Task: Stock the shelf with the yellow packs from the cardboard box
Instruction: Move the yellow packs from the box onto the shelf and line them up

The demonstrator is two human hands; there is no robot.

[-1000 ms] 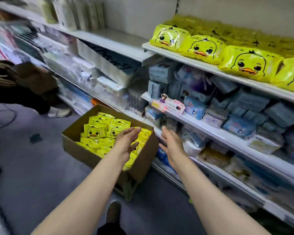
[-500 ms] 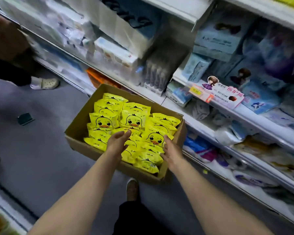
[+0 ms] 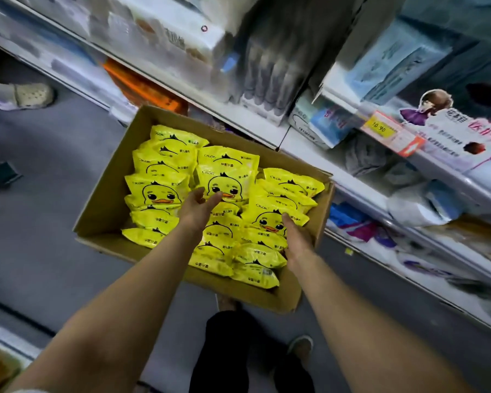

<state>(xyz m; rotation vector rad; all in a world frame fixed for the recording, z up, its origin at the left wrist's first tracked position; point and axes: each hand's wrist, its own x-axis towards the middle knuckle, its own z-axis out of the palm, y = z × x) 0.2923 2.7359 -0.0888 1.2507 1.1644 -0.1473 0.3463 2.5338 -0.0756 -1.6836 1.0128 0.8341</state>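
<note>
Head view: an open cardboard box (image 3: pixel 105 199) sits on the grey floor (image 3: pixel 40 251) beside the shelf (image 3: pixel 360 194); it holds yellow packs (image 3: pixel 156 191) printed with a duck face, overlapping in three rough rows, filling all but a strip along the left wall. The left hand (image 3: pixel 196 207) is over the middle row, fingers loosely extended and slightly apart, gripping nothing; whether the fingertips touch a pack cannot be told. The right hand (image 3: pixel 295 239) lies low among the packs of the right row near the right wall, fingers mostly hidden; its grip cannot be told. The shelf carries blue and white packets (image 3: pixel 329 126), blurred; a yellow price tag (image 3: pixel 379 127) is fixed to its edge.
</note>
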